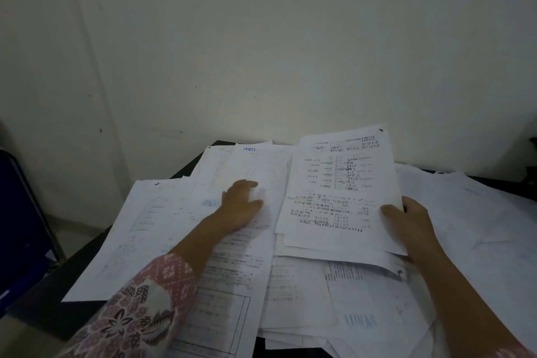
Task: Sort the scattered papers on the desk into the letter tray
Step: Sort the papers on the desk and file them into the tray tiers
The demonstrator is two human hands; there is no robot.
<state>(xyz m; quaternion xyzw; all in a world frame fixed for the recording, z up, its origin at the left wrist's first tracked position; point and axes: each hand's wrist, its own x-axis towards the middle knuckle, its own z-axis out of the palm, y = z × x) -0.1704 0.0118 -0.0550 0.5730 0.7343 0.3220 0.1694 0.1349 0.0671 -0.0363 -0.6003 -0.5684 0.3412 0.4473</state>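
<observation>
Right hand (406, 219) pinching a white printed paper sheaf (334, 189) — thumb on top, left hand (241, 205) spread flat on scattered white papers (162, 229) over black desk (78, 273)

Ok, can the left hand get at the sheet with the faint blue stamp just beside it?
Probably yes. The left hand rests flat right beside the blue-stamped sheet, whose stamped part lies uncovered. The right hand, holding the printed sheets, is clear of it.

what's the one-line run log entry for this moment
left hand resting on scattered white paper sheets | right hand gripping white printed page | black desk covered
</observation>
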